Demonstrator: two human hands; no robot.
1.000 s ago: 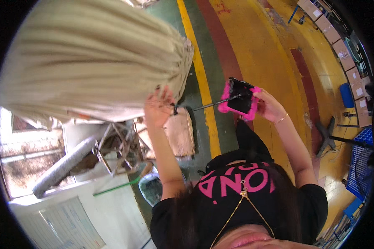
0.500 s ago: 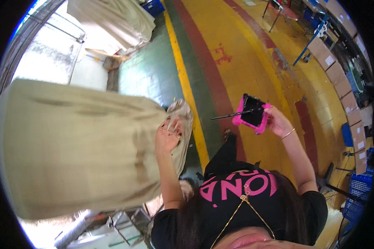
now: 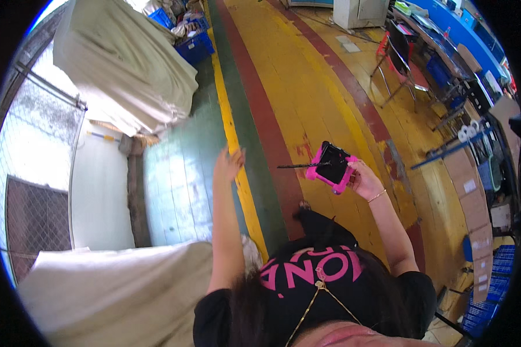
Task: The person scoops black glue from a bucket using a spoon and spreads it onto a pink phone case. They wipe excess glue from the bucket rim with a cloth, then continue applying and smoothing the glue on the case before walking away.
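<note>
My right hand (image 3: pixel 364 180) grips the edge of a square, tray-like thing with a black middle and a bright pink rim (image 3: pixel 333 166); I cannot make out its exact kind. A thin black rod (image 3: pixel 295 166) sticks out from it toward the left. My left hand (image 3: pixel 230 164) is held out ahead, over the yellow floor line, with its fingers loosely apart and nothing in it. Beige cloth (image 3: pixel 139 289) covers a large thing close by on my left, below that forearm.
Another cloth-covered bulk (image 3: pixel 127 63) stands farther ahead on the left, with blue crates (image 3: pixel 195 47) beyond it. A yellow line (image 3: pixel 228 115) runs along the painted floor. On the right are a chair (image 3: pixel 402 69), cardboard boxes (image 3: pixel 469 191) and a blue basket (image 3: pixel 489 289).
I have moved forward along the floor, and the near beige cover has slid back toward the lower left. My left hand has risen off the cover's edge; the pink-rimmed thing stays in my right hand.
</note>
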